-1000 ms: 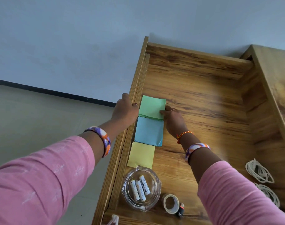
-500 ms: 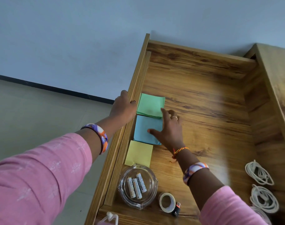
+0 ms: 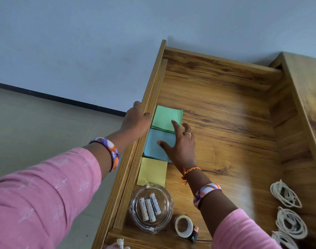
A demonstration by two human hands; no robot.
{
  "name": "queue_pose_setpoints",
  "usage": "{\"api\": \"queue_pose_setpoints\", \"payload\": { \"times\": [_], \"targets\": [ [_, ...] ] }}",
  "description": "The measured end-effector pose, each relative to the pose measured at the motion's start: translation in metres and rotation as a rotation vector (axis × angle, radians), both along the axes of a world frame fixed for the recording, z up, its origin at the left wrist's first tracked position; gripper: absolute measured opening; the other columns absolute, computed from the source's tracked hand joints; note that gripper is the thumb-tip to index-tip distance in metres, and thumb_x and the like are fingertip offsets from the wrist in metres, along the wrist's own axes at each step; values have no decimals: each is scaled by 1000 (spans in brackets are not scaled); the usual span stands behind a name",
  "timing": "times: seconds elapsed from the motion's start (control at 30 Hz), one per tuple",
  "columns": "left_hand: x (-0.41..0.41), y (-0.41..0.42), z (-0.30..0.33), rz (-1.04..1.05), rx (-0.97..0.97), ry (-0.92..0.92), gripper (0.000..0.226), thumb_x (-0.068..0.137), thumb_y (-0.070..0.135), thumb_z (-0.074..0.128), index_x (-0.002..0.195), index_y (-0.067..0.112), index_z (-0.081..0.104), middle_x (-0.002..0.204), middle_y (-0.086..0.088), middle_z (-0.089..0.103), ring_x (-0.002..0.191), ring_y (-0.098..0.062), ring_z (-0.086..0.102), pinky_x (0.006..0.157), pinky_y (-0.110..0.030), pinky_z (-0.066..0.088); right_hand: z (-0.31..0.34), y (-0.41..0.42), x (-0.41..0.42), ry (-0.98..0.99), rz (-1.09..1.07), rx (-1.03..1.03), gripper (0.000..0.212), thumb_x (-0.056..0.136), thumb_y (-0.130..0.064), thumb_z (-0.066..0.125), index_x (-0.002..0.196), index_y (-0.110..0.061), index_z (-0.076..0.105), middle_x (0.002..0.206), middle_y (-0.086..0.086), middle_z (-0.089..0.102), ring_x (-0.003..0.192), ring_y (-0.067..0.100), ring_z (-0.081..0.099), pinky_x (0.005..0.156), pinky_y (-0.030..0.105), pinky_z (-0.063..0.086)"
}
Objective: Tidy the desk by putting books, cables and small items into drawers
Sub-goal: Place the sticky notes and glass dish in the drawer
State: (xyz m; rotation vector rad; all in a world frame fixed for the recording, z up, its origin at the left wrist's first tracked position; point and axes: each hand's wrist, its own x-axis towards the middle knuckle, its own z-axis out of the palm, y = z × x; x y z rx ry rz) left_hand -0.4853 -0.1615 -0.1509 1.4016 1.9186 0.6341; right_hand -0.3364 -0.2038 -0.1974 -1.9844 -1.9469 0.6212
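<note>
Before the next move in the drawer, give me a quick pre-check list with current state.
1. Right hand free to lift: ok, it lies flat across the blue pad and green pad, gripping nothing.
2. Left hand steadying the drawer: ok, it grips the drawer's left wall.
3. Pads in line: ok, green, blue and yellow pad run in a row along that wall.
4. Batteries contained: ok, three lie inside the glass dish.
5. Room for more items: ok, the far half of the drawer floor is bare.
6. Cables secured: cannot tell, the white coils sit at the right edge, partly cut off.
</note>
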Motion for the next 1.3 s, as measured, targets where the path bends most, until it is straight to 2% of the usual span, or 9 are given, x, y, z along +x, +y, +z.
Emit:
{"api": "queue_pose_setpoints", "payload": {
  "times": [0.1, 0.2, 0.3, 0.4, 0.77, 0.93, 1.13, 1.23, 1.3],
  "targets": [
    [0, 0, 0, 2, -1, 3, 25, 94, 17, 44, 116, 6, 42, 89, -9, 55, 63, -15, 50, 49, -27, 37, 2, 13, 3, -27, 9, -8, 56, 92, -35, 50, 144, -30, 28, 152, 11, 24, 136, 31, 25, 105, 44, 28],
    [0, 1, -1, 2, -5, -1, 23, 94, 17, 44, 115, 6, 43, 92, -10, 56, 65, -16, 51, 51, -28, 39, 1, 31, 9, -71, 56, -45, 41, 96, -24, 44, 137, -26, 44, 149, 10, 32, 135, 30, 28, 106, 42, 27],
    [0, 1, -1, 2, -1, -13, 24, 94, 16, 44, 115, 6, 43, 95, -11, 58, 66, -18, 53, 53, -30, 42, 1, 44, 13, -96, 130, -76, 34, 94, -19, 45, 126, -20, 56, 146, 14, 37, 134, 30, 33, 104, 38, 31],
    [0, 1, -1, 4, -3, -16, 25, 94, 15, 44, 116, 5, 43, 95, -12, 58, 65, -17, 52, 52, -29, 41, 1, 47, 15, -108, 159, -88, 34, 93, -16, 47, 125, -17, 58, 145, 15, 38, 132, 31, 35, 105, 37, 33],
    [1, 2, 1, -14, -9, 7, 25, 94, 14, 42, 117, 3, 40, 89, -10, 51, 61, -14, 46, 47, -26, 32, 10, 38, 15, 43, 91, -63, 44, 92, -9, 48, 134, -22, 48, 150, 5, 33, 137, 24, 32, 108, 46, 32],
    [2, 5, -1, -23, -10, 10, 31, 94, 12, 41, 123, 3, 38, 97, -14, 54, 70, -18, 51, 47, -25, 35, 14, 32, 19, -207, 243, -197, 55, 91, 1, 35, 143, -18, 33, 156, 2, 16, 145, 20, 11, 110, 46, 20],
    [2, 5, -1, -25, -11, -6, 28, 93, 11, 41, 120, 4, 38, 96, -12, 53, 64, -12, 47, 46, -24, 33, 19, 22, 14, -245, 246, -213, 54, 92, -1, 37, 143, -17, 33, 158, 3, 6, 145, 22, 4, 110, 49, 18],
    [1, 5, -1, -19, -6, -5, 28, 94, 11, 42, 121, 4, 38, 97, -12, 52, 66, -14, 48, 46, -23, 32, 22, 13, 14, -124, 168, -200, 62, 91, -13, 52, 146, -19, 24, 158, 2, 3, 145, 21, 2, 112, 50, 18],
    [1, 5, -1, -16, -9, -13, 30, 93, 11, 42, 122, 4, 38, 102, -13, 54, 75, -19, 52, 47, -24, 34, 26, 3, 13, -33, 138, -213, 85, 82, -25, 68, 148, -22, 15, 158, 0, -2, 145, 19, -2, 112, 51, 17]
  ]
}}
